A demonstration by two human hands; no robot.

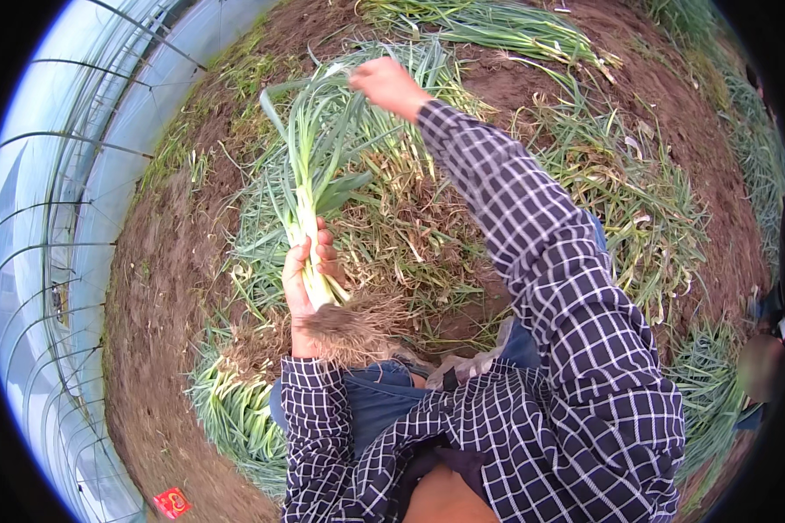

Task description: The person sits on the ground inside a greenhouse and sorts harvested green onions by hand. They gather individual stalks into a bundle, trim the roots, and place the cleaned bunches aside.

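Observation:
My left hand (298, 277) is wrapped round a bunch of green onions (305, 187) near its white lower stems. The bunch stands nearly upright, leaning a little to the left. Its brown, stringy roots (349, 329) hang out below the hand, over my lap. Beyond the bunch, my right hand (388, 85) is held out at the leaf tips, with its fingers closed and slightly blurred. Leaves lie right beside those fingers, but whether they are pinched cannot be made out.
A heap of stripped, withered leaves (410, 227) covers the ground in front of me. More green onions (497, 30) lie at the far side, and a stack (235, 410) sits at my left. A red packet (173, 503) rests on soil near the greenhouse wall (70, 174). Another person (763, 366) is at the right edge.

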